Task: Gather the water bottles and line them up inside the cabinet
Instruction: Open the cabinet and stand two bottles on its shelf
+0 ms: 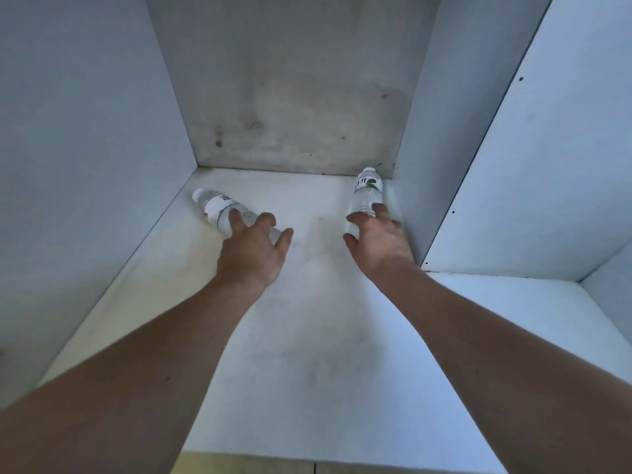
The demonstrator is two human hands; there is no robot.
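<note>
Under the left hand (253,249), whose curled fingers grip it, lies a water bottle (219,208); the right hand (378,239) grips a second bottle (364,195) inside the cabinet (297,97).

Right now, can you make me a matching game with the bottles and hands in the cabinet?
Things:
1. left bottle
2. right bottle
3. left hand
4. back wall

Clues:
A. grey and stained
B. near the right back corner, green mark on label
C. lying near the left wall, cap pointing back-left
D. fingers spread over the lying bottle

Pairs: 1-C, 2-B, 3-D, 4-A
</note>
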